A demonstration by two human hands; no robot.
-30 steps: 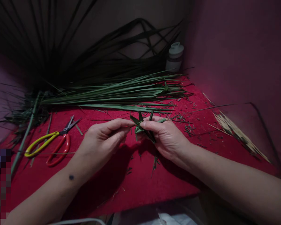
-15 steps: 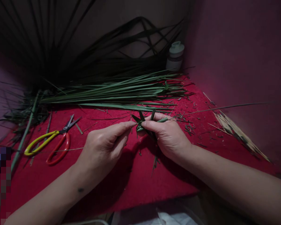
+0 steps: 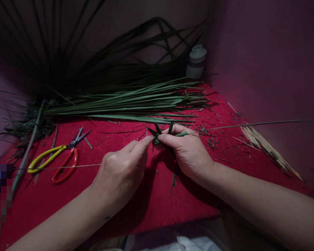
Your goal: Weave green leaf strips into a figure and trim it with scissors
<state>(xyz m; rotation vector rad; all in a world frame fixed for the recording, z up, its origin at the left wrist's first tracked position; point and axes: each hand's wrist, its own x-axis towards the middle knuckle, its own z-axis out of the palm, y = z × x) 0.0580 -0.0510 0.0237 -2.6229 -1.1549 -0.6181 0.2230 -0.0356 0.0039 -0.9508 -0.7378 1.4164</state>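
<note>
Pinching: left hand (image 3: 124, 163) and right hand (image 3: 188, 150), each grip closed on one folded green leaf piece (image 3: 157, 131), above the red counter (image 3: 178, 205); likely fault: folds springing loose, should either pinch slacken mid-tuck

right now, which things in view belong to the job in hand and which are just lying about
Seem part of the job:
folded leaf piece, held by right hand and left hand
long green leaves, likely the same material
scissors, probably for cutting

Seem just lying about:
leaf scraps
white bottle
pale sticks, use unclear
</note>
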